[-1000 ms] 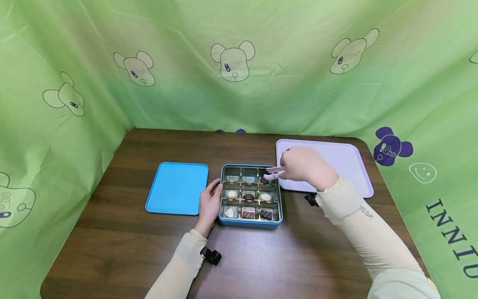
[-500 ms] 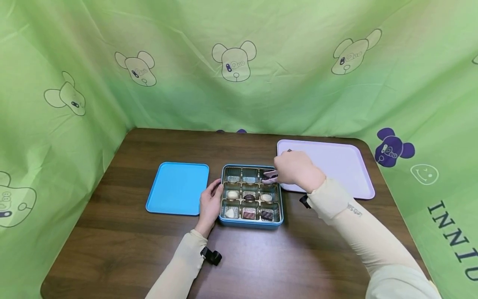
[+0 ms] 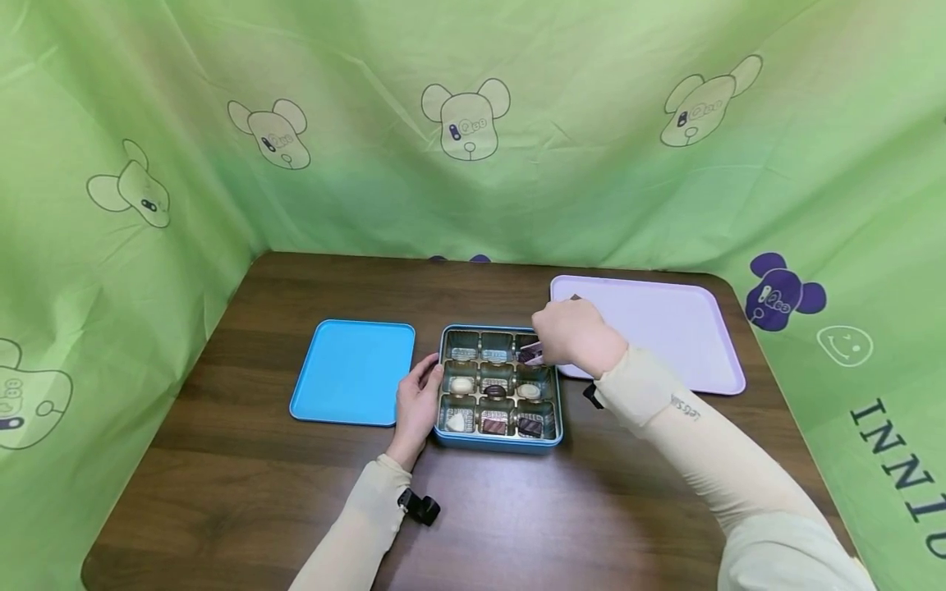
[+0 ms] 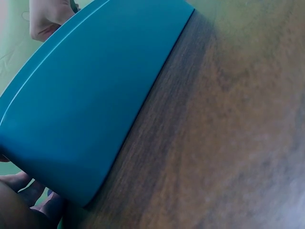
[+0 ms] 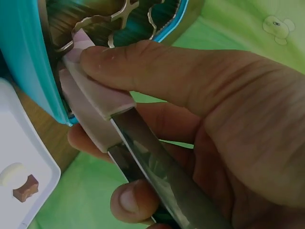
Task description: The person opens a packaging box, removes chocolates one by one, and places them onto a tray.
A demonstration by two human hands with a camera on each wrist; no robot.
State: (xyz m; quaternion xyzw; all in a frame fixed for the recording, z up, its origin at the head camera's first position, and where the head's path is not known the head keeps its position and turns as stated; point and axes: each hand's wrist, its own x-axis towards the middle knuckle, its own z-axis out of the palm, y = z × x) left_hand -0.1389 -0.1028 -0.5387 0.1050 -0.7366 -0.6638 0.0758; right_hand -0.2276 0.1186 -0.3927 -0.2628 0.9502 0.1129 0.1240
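A blue box (image 3: 497,446) with a metallic divided insert holds white, brown and dark chocolates. At its left wall, my left hand (image 3: 416,406) holds it, fingertips at the rim; some fingers (image 4: 31,193) show past the box corner in the left wrist view. My right hand (image 3: 576,335) grips tongs (image 5: 143,143) with metal arms and lilac tips. These tips reach into the far right compartment, where a dark chocolate (image 3: 526,353) shows beside them. The right hand covers part of that corner in the head view.
Left of the box lies a blue lid (image 3: 352,373). A pale lilac tray (image 3: 665,328) sits at the back right, bearing a white chocolate (image 5: 13,175) and a brown chocolate (image 5: 26,189). Green printed cloth (image 3: 369,205) stands around the wooden table (image 3: 244,492).
My right hand has moved left and slightly down with the tongs, over the box's far right corner. The left hand has kept its place on the box.
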